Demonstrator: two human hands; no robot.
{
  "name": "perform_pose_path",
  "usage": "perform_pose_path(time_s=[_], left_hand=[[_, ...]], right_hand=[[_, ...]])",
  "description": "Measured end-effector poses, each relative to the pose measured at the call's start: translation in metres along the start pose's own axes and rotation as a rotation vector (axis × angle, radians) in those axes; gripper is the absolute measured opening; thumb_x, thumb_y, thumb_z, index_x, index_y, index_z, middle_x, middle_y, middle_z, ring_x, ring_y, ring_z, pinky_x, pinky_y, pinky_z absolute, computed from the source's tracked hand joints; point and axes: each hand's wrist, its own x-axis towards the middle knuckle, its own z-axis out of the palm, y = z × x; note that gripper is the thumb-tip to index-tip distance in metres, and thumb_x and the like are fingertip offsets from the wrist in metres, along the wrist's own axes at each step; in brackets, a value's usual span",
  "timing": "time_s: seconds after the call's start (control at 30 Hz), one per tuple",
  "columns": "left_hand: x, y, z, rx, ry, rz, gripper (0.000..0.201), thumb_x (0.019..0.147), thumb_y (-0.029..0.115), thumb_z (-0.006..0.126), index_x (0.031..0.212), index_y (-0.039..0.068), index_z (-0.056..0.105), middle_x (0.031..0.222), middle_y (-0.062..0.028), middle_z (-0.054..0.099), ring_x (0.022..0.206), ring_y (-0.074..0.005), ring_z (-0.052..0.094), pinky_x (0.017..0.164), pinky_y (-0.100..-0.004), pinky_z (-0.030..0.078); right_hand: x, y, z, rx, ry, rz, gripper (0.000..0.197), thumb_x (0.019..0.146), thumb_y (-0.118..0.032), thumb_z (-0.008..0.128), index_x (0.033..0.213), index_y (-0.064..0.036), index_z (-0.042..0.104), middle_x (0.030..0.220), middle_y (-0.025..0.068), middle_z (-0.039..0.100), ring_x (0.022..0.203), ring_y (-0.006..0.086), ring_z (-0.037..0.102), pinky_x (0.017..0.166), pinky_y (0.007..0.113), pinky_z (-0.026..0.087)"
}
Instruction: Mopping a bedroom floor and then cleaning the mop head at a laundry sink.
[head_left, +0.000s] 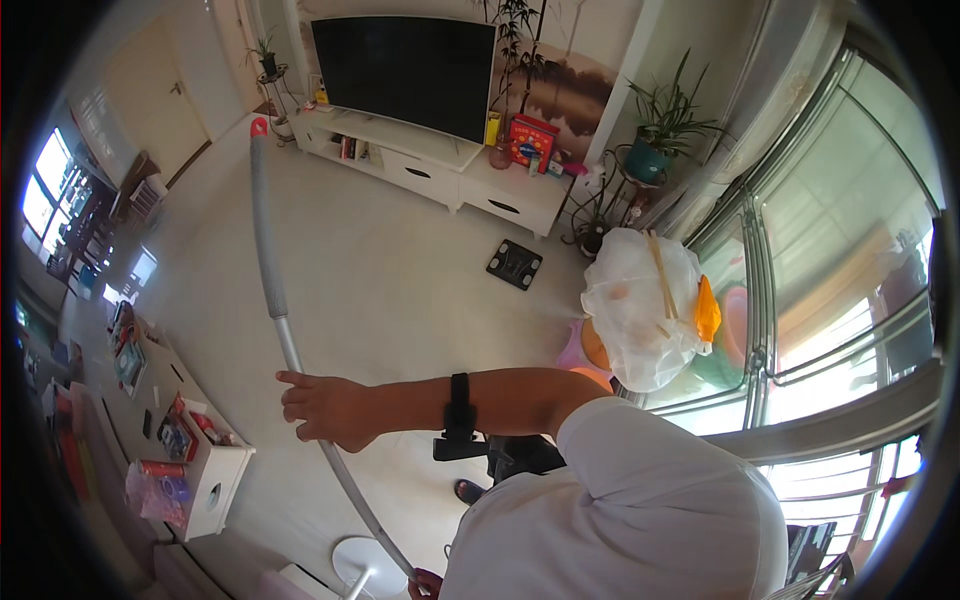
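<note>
A long grey pole with a red tip runs from the upper left down to the bottom edge. My right hand reaches across to the left and is closed around the pole's middle, one finger pointing along it. A black strap with a small device sits on that wrist. My left hand grips the pole's lower end at the bottom edge and is mostly cut off. My white shirt fills the lower right.
A dark television stands on a white cabinet at the back. A black scale lies on the pale floor. A white plastic bag hangs by the windows, above coloured basins. A cluttered white side table is at left, and potted plants are at right.
</note>
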Motion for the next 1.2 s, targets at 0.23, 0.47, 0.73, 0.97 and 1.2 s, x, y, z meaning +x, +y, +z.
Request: perform_pose_path(time_s=[0.23, 0.47, 0.73, 0.97, 1.2], left_hand=[[0.072, -0.041, 0.160, -0.006, 0.077, 0.082, 0.022, 0.084, 0.001, 0.067, 0.105, -0.004, 0.064, 0.097, -0.0105, 0.066, 0.090, -0.0179, 0.063, 0.080, -0.0268, 0.053], [0.178, -0.100, 0.347, -0.063, 0.262, -0.114, 0.026, 0.091, 0.024, 0.065, 0.090, -0.002, 0.068, 0.081, -0.0100, 0.068, 0.075, -0.0189, 0.064, 0.064, -0.0311, 0.055], [0.305, -0.125, 0.490, 0.248, 0.108, -0.127, 0.017, 0.090, 0.009, 0.058, 0.102, -0.004, 0.056, 0.090, -0.0104, 0.065, 0.087, -0.0174, 0.065, 0.082, -0.0252, 0.056], [0.434, -0.170, 0.642, 0.704, 0.177, -0.190, 0.018, 0.092, 0.007, 0.056, 0.106, -0.005, 0.055, 0.102, -0.0150, 0.065, 0.098, -0.0248, 0.065, 0.090, -0.0328, 0.057], [0.561, -0.229, 0.755, 1.075, 0.149, -0.527, 0.012, 0.094, 0.007, 0.056, 0.102, -0.001, 0.058, 0.100, -0.0131, 0.068, 0.095, -0.0266, 0.068, 0.084, -0.0385, 0.060]], right_hand=[[-0.014, 0.112, -0.073, -0.167, 0.111, -0.067, 0.009, 0.068, -0.010, 0.072, 0.076, -0.0090, 0.068, 0.097, 0.0113, 0.061, 0.108, 0.0285, 0.054, 0.122, 0.055, 0.013], [-0.061, 0.202, -0.198, -0.556, 0.094, -0.034, 0.009, 0.076, -0.019, 0.065, 0.074, -0.0096, 0.065, 0.093, 0.0084, 0.060, 0.106, 0.0281, 0.056, 0.119, 0.052, 0.021], [-0.131, 0.261, -0.284, -0.720, 0.151, 0.189, 0.015, 0.079, -0.020, 0.062, 0.090, -0.0095, 0.065, 0.106, 0.0102, 0.062, 0.113, 0.0291, 0.056, 0.112, 0.044, 0.034], [-0.175, 0.277, -0.327, -0.850, 0.012, 0.821, 0.031, 0.071, -0.019, 0.064, 0.099, -0.0065, 0.062, 0.100, 0.0082, 0.059, 0.105, 0.0264, 0.057, 0.103, 0.043, 0.039], [-0.181, 0.283, -0.331, -0.661, -0.152, 1.450, 0.035, 0.074, -0.017, 0.062, 0.108, -0.0089, 0.065, 0.085, 0.0026, 0.056, 0.085, 0.0203, 0.056, 0.083, 0.035, 0.042]])
